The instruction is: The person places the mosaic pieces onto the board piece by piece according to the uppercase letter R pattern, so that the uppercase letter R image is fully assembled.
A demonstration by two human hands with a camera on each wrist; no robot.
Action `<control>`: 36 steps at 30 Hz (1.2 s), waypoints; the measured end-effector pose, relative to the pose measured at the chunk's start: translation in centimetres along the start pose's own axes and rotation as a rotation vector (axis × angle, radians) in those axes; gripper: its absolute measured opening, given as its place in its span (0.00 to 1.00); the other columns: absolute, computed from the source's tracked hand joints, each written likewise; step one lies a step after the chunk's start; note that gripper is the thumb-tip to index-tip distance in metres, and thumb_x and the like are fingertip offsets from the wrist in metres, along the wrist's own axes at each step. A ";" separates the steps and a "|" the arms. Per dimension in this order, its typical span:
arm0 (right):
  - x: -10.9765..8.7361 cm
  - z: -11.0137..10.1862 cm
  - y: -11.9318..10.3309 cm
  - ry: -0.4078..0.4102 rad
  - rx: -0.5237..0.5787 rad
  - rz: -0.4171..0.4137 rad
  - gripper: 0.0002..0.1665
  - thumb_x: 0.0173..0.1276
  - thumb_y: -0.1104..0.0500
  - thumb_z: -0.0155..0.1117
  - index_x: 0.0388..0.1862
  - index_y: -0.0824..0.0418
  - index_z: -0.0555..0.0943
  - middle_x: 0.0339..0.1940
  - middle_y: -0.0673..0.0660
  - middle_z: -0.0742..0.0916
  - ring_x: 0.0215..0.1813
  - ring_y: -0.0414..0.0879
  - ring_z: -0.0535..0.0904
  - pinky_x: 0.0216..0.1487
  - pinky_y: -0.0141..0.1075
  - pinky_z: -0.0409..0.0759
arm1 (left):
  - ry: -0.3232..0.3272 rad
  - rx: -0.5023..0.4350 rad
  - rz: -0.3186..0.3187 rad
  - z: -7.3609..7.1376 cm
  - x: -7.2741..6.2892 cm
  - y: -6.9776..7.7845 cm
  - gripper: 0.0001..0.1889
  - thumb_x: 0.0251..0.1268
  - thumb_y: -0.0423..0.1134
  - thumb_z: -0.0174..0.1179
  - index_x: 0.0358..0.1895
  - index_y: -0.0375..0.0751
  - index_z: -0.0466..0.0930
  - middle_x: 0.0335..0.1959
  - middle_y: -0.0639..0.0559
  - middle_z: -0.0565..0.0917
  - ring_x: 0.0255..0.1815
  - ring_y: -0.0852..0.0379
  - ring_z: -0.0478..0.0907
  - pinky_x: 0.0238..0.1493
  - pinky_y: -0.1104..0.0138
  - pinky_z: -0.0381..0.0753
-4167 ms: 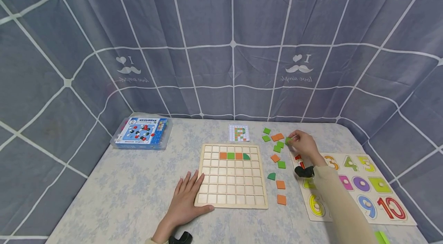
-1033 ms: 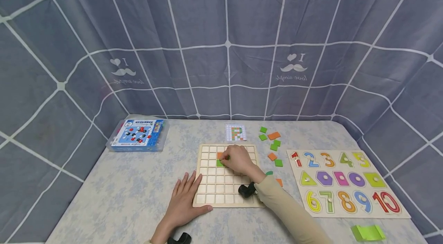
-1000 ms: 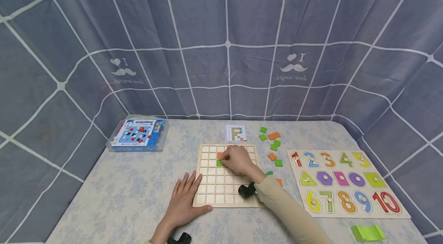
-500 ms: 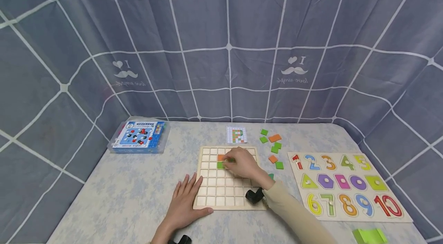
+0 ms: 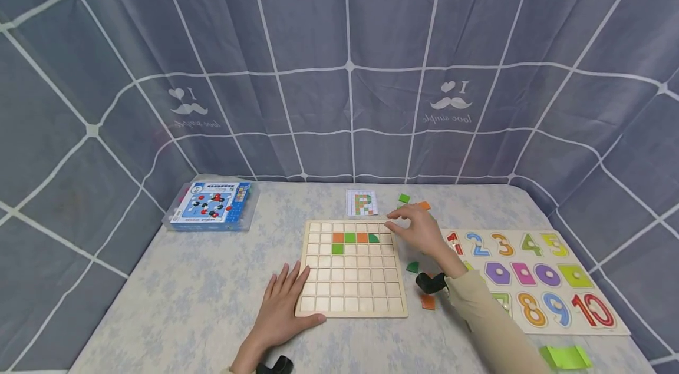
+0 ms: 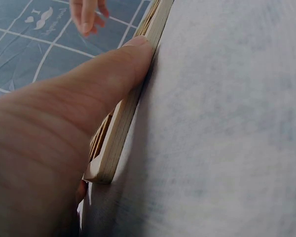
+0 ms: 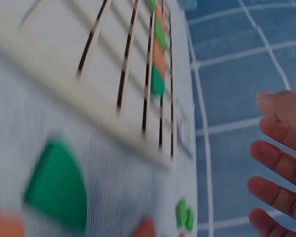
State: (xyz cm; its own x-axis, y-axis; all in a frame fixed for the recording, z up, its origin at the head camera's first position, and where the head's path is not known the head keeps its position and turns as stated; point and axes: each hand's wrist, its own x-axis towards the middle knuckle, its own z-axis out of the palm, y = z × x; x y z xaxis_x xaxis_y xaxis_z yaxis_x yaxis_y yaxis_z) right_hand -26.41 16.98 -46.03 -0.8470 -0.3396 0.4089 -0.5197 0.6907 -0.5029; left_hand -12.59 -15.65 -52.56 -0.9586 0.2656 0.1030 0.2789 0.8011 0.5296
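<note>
**Left hand braced on grid board; right hand raised at far right corner, grip empty**

Left hand (image 5: 283, 309): laid flat, fingers straight and slightly fanned, pointing away from the body. Fingertips meet the left edge of the wooden grid board (image 5: 350, 290); the thumb reaches across and rests on its near edge, close to the corner. Pressing contact, nothing gripped.

Right hand (image 5: 419, 231): forearm comes in obliquely from the near right, sleeve crossing the number puzzle board (image 5: 619, 330). Palm faces left. Thumb and index finger are bent toward each other with a modest gap; the right wrist view shows the remaining fingers spaced apart and gently curved. Nothing held.

Board contents: second row from the far side, left to right, orange square (image 5: 338, 237), green square (image 5: 350, 237), second orange square (image 5: 362, 237), dark green quarter-circle (image 5: 373, 238). A lower green square (image 5: 338, 249) sits directly beneath the first orange one, third row.

Loose on the table, right of the board: another dark green quarter-circle (image 5: 412, 267) and, nearer the body, a loose orange square (image 5: 428, 302). Pattern card (image 5: 362, 203) lies just beyond the board's far edge.
</note>
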 end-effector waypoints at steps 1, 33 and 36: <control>-0.1 -0.3 0.5 -0.008 -0.010 0.014 0.15 0.61 0.53 0.71 0.43 0.60 0.87 0.41 0.53 0.86 0.42 0.51 0.79 0.37 0.44 0.77 | 0.002 0.000 0.002 0.0 0.0 0.0 0.53 0.48 0.71 0.60 0.74 0.44 0.56 0.75 0.45 0.52 0.75 0.43 0.39 0.69 0.47 0.36; -2.3 -1.7 6.2 -0.192 -0.154 0.194 0.22 0.52 0.47 0.76 0.40 0.60 0.87 0.36 0.52 0.85 0.39 0.51 0.75 0.41 0.48 0.71 | 0.012 0.004 0.008 -0.3 0.0 0.3 0.53 0.48 0.69 0.63 0.74 0.43 0.56 0.75 0.44 0.53 0.75 0.42 0.40 0.69 0.48 0.36; -2.4 -1.7 6.1 -0.210 -0.159 0.219 0.21 0.52 0.47 0.76 0.40 0.59 0.87 0.34 0.51 0.85 0.37 0.49 0.74 0.40 0.47 0.70 | 0.014 0.004 0.014 -0.4 0.0 0.3 0.53 0.48 0.68 0.63 0.74 0.43 0.56 0.74 0.43 0.53 0.75 0.41 0.40 0.69 0.47 0.36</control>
State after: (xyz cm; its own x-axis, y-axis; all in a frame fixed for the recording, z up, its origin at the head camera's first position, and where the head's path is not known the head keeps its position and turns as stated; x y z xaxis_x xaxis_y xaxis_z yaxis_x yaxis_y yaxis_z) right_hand -27.40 23.10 -48.74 -0.9497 -0.2847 0.1305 -0.3130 0.8469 -0.4299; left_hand -12.53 -15.60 -52.02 -0.9554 0.2692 0.1217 0.2922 0.7998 0.5244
